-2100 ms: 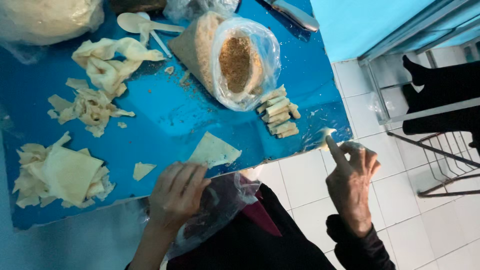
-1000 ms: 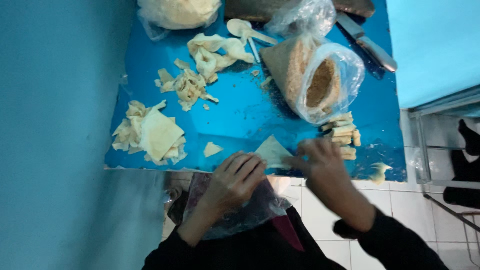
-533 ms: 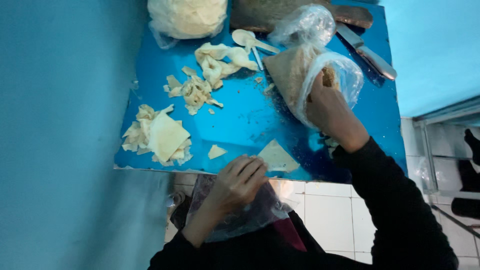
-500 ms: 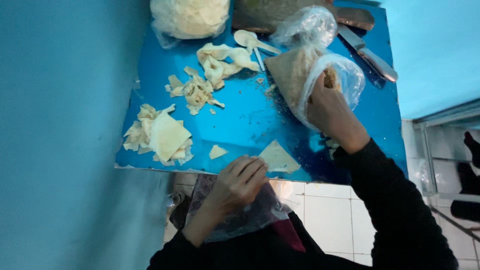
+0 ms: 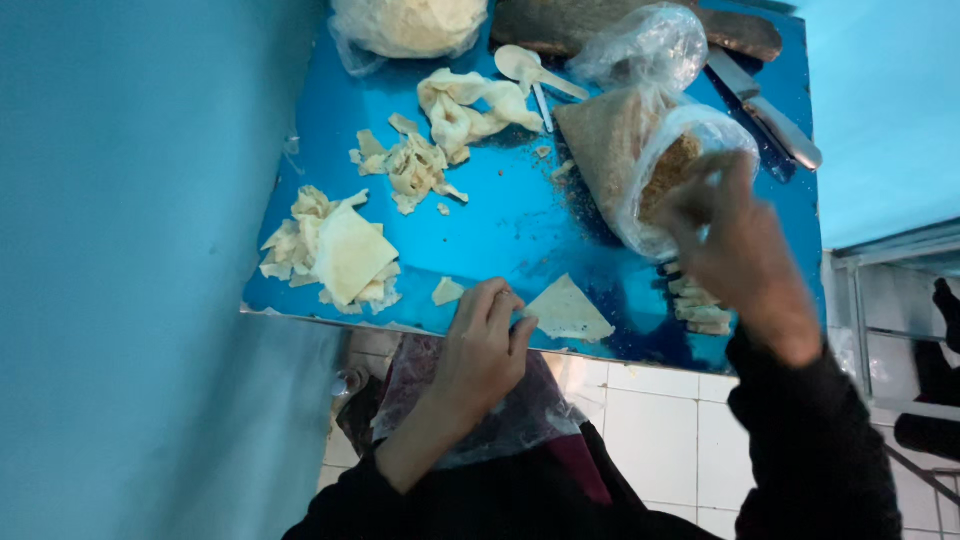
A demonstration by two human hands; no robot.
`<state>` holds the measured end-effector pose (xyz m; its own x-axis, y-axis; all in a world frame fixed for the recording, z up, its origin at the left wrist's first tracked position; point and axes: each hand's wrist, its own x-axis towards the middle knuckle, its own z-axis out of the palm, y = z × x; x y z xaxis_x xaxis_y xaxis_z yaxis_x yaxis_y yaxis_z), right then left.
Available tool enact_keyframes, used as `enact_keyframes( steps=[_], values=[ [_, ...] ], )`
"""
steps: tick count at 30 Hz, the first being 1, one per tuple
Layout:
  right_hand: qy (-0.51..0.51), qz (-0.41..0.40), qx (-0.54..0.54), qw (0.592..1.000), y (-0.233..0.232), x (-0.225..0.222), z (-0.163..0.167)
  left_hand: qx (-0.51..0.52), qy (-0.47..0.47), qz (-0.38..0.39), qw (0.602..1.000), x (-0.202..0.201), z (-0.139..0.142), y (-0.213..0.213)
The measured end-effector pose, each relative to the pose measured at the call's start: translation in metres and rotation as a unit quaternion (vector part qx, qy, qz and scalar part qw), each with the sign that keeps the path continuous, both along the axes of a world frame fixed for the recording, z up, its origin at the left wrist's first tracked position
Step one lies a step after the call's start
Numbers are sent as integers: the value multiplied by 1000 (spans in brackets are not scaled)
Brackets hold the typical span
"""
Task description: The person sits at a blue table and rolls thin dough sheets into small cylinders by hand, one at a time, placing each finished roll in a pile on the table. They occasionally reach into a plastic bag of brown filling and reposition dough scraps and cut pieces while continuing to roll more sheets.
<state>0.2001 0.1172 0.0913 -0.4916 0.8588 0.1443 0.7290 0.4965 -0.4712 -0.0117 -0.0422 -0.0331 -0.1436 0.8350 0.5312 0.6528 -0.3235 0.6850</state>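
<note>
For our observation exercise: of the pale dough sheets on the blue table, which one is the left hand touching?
The flat triangular sheet at the table's near edge, under the left hand fingertips. The other dough pieces lie in piles farther left and back.

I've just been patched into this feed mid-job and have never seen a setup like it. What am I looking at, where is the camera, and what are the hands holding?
There is no machine: a person works with two bare hands, filmed from a camera on their head looking down. The blue table carries heaps of pale dough scraps, a white spoon, a knife and an open plastic bag of brown crumbs. The left hand rests its fingertips on a triangular dough sheet at the near edge. The right hand, blurred, is at the bag's mouth; whether it holds anything cannot be told.
</note>
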Motion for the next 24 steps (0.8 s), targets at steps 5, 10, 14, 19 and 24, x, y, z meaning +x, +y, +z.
enact_keyframes(
  steps=[5, 10, 14, 19, 24],
  values=[
    [59, 86, -125, 987, -61, -31, -44, -24, -6, -1, 1000, 5, 6, 5],
    [43, 162, 30, 985, -88, -27, -80, -43, -17, -6, 999, 5, 9, 6],
    [-53, 155, 151, 975, -98, -13, -84, -31, -26, -1, 999, 6, 9, 6],
    [-5, 82, 116, 990, -102, -3, -74, -49, -14, -6, 999, 9, 9, 5],
    [-3, 42, 65, 997, -101, -1, -62, -45, -23, -8, 999, 11, 11, 6]
  ],
)
